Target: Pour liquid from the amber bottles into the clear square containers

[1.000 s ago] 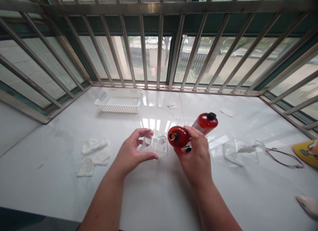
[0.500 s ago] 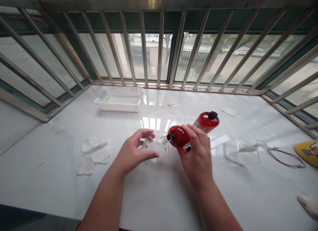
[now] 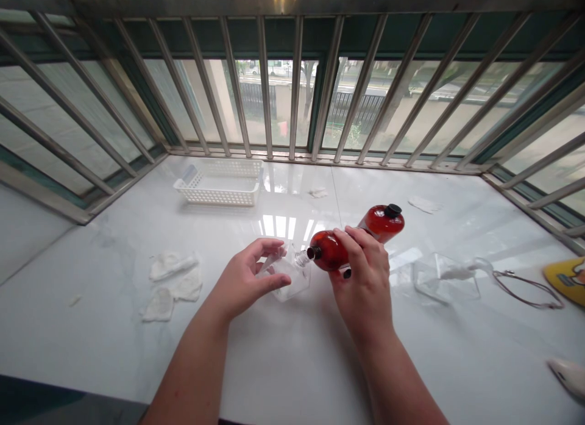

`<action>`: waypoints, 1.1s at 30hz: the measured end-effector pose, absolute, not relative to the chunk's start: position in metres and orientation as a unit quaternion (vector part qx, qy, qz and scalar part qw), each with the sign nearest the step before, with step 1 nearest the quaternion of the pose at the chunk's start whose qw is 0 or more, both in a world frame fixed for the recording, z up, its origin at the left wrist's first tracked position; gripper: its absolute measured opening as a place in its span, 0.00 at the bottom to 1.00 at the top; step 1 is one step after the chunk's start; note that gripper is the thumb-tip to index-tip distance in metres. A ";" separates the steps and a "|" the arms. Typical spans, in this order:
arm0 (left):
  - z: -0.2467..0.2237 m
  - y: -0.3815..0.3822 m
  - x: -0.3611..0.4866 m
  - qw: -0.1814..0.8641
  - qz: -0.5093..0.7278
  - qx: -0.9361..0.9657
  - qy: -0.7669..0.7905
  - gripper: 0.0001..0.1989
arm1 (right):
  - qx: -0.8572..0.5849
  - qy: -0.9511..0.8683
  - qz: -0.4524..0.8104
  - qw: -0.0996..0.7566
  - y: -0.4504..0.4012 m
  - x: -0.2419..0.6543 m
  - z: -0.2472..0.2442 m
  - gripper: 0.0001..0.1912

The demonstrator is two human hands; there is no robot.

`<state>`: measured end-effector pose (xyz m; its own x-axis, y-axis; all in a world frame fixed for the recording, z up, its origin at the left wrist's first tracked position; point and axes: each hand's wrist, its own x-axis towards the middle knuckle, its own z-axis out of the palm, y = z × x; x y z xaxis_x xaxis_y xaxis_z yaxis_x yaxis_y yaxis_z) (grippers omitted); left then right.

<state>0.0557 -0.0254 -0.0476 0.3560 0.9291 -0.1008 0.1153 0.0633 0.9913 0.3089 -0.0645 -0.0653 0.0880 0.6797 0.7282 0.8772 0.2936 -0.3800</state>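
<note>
My left hand (image 3: 251, 272) is curled round a clear bottle (image 3: 292, 278), thumb on the near side and fingers on the far side. In my right hand (image 3: 363, 272) is a red bottle (image 3: 329, 249), tipped so that its uncapped dark neck meets or nearly meets the clear bottle's mouth. Whether liquid runs between them I cannot tell. A small black piece, perhaps a cap, shows under my right fingers. Just behind that hand is a second red bottle (image 3: 384, 221) with a black cap, its lower part hidden.
A white perforated basket (image 3: 219, 196) stands at the back left. Crumpled white tissues (image 3: 176, 282) lie on the left. On the right are a clear plastic item (image 3: 448, 282), a thin cord loop (image 3: 525, 291) and a yellow object (image 3: 567, 278). Metal bars (image 3: 297, 96) line the window behind.
Hardly anything differs. The red bottle and my right hand have shifted very slightly right, and the clear bottle has tilted or moved a little within my left hand.
</note>
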 end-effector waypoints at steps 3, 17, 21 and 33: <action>-0.047 -0.026 0.056 0.589 0.349 0.581 0.441 0.34 | -0.584 -0.667 -0.111 0.448 -0.064 0.309 -0.065 0.33; -0.047 -0.025 0.054 0.582 0.328 0.609 0.427 0.33 | -0.582 -0.675 -0.121 0.436 -0.065 0.310 -0.065 0.34; -0.046 -0.025 0.056 0.584 0.324 0.608 0.429 0.34 | -0.585 -0.676 -0.124 0.431 -0.066 0.311 -0.065 0.34; -0.046 -0.025 0.054 0.592 0.319 0.602 0.429 0.34 | -0.593 -0.674 -0.140 0.417 -0.068 0.310 -0.065 0.32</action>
